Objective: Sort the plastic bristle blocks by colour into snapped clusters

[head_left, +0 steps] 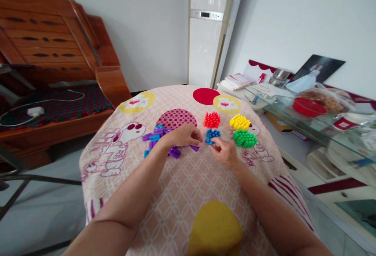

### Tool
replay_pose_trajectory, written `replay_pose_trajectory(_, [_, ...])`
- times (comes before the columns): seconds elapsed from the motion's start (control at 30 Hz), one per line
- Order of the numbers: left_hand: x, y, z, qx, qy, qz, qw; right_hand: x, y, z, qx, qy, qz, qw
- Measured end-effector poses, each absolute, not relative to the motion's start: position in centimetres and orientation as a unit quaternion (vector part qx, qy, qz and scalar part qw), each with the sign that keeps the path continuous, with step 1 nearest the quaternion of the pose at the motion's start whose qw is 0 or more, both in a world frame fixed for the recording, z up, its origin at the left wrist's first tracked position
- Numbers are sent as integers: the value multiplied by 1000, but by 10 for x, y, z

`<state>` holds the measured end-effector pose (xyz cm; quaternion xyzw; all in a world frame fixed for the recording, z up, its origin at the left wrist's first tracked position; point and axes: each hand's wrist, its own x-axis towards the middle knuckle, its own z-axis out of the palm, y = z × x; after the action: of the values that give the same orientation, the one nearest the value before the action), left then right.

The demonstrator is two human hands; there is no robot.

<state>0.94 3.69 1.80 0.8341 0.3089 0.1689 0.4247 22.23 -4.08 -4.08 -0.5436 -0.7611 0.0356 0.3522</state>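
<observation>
My left hand (pixel 185 134) is curled, fingertips pointing right, beside a loose pile of purple pieces (pixel 174 153) and blue pieces (pixel 156 137). A purple piece (pixel 194 147) shows just below its fingertips; whether they grip it is hidden. With fingers pinched, my right hand (pixel 225 151) is at the near edge of a group of upright blue pegs (pixel 212 133), on one of them. Behind the blue group stand red pegs (pixel 212 120). To the right are clusters of yellow pegs (pixel 239 122) and green pegs (pixel 244 138), all upright with rounded tops.
A patterned cloth covers the round table (pixel 170 205). On the right, a glass-topped cabinet (pixel 331 130) bears a red bowl (pixel 309 108), papers (pixel 236 81) and a photo (pixel 315 73). A wooden bench (pixel 53 48) stands left; a white air conditioner (pixel 205 44) stands behind.
</observation>
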Motion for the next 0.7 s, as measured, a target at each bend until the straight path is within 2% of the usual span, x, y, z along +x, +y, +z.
replay_pose_trajectory(0.13, [12, 37, 15, 860, 336, 187, 336, 226, -41, -33, -565, -706, 88, 419])
replay_pose_trajectory(0.27, [22, 36, 8, 859, 356, 202, 307, 247, -36, -27, -584, -654, 113, 468])
replay_pose_trajectory(0.57, [17, 40, 7, 854, 378, 211, 290, 263, -27, -41, -595, -691, 148, 383])
replay_pose_trajectory(0.7, [13, 43, 6, 847, 381, 214, 303, 263, -25, -45, -605, -680, 140, 390])
